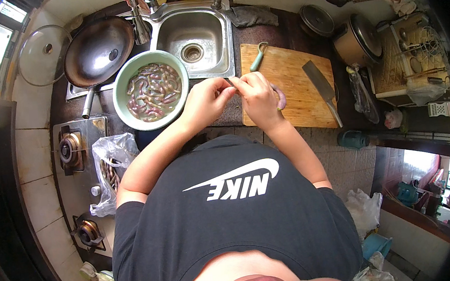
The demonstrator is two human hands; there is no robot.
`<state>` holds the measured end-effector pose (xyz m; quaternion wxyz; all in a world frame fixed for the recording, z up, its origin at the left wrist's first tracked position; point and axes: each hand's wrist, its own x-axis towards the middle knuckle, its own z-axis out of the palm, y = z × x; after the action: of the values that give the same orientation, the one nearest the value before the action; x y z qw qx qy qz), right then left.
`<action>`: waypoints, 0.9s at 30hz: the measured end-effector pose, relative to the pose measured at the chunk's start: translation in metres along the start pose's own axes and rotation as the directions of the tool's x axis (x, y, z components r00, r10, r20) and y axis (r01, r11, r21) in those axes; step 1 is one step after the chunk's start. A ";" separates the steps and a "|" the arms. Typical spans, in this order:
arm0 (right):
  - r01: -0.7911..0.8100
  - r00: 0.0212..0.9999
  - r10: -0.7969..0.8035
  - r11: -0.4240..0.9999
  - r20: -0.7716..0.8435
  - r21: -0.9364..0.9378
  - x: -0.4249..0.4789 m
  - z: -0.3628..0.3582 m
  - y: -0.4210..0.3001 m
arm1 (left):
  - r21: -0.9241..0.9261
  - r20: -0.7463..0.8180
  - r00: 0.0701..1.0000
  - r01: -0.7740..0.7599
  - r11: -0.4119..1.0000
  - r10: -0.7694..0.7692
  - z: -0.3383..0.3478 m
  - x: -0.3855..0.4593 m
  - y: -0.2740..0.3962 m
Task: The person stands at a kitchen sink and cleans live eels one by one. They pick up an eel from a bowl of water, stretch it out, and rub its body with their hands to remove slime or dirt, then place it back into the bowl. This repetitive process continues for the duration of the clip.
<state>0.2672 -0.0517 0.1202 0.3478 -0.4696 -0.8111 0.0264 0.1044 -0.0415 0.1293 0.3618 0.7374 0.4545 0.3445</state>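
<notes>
My left hand [209,100] and my right hand [254,96] meet above the counter's front edge, fingertips pinched close together. A curved purple bean pod [281,96] sticks out from the heel side of my right hand, over a wooden cutting board [296,112]. A small dark end shows between the fingertips; whether my left fingers grip it is unclear. Left of my hands, a pale green basin [119,98] holds many purplish bean pieces [154,91] in water. A clear plastic bag [120,145] with long bean pods [110,175] lies on the gas stove.
A green-handled peeler [257,59] and a cleaver [319,83] lie on the board. Beyond the basin are a wok [96,51], a glass lid [45,54], a faucet [140,26] and a steel sink [191,39]. A lidded pot [356,40] stands right, the stove [70,198] left.
</notes>
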 end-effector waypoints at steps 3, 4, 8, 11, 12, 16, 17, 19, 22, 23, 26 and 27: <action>-0.033 0.999 0.032 0.997 0.013 0.065 0.000 -0.005 0.000 | -0.506 0.292 0.915 0.396 0.766 -0.280 -0.003 0.005 -0.010; -0.031 0.999 0.027 0.994 0.034 0.102 0.000 -0.007 0.000 | -0.582 0.364 0.881 0.469 0.665 -0.302 -0.006 0.006 -0.013; -0.132 0.988 0.099 0.936 0.117 0.326 0.000 -0.013 -0.001 | -0.751 0.358 0.904 0.428 0.502 -0.236 -0.001 0.003 -0.014; -0.274 0.961 0.245 0.771 0.130 0.574 0.000 -0.010 -0.011 | -0.813 0.342 0.911 0.409 0.415 -0.228 0.004 0.001 -0.010; -0.307 0.946 0.296 0.690 0.132 0.656 0.000 -0.008 -0.015 | -0.829 0.345 0.908 0.414 0.377 -0.238 0.004 0.001 -0.009; -0.352 0.913 0.380 0.552 0.148 0.756 -0.010 0.001 -0.015 | -0.813 0.433 0.882 0.471 0.343 -0.186 -0.004 0.003 -0.007; -0.345 0.902 0.407 0.485 0.141 0.804 -0.013 0.008 -0.013 | -0.806 0.415 0.892 0.453 0.382 -0.181 -0.004 0.004 -0.007; -0.314 0.856 0.487 0.225 0.172 0.923 -0.015 0.014 -0.010 | -0.750 0.384 0.899 0.436 0.497 -0.208 -0.003 0.003 -0.004; -0.124 0.786 0.563 -0.265 0.258 0.956 -0.013 0.009 0.003 | -0.622 0.328 0.908 0.416 0.663 -0.262 0.003 -0.003 -0.001; -0.104 0.785 0.554 -0.323 0.277 0.941 -0.011 0.005 0.005 | -0.569 0.300 0.909 0.413 0.711 -0.289 0.005 -0.005 -0.005; -0.066 0.799 0.506 -0.464 0.326 0.883 -0.010 -0.002 0.014 | -0.346 0.207 0.916 0.398 0.850 -0.344 0.020 -0.007 -0.038; -0.075 0.796 0.506 -0.464 0.333 0.883 -0.011 -0.002 0.017 | -0.224 0.194 0.902 0.423 0.878 -0.386 0.028 -0.006 -0.056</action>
<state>0.2844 -0.0518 0.1099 0.6528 -0.1938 -0.2013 0.7041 0.1020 -0.0352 0.0666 0.5514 0.5945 0.5222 0.2641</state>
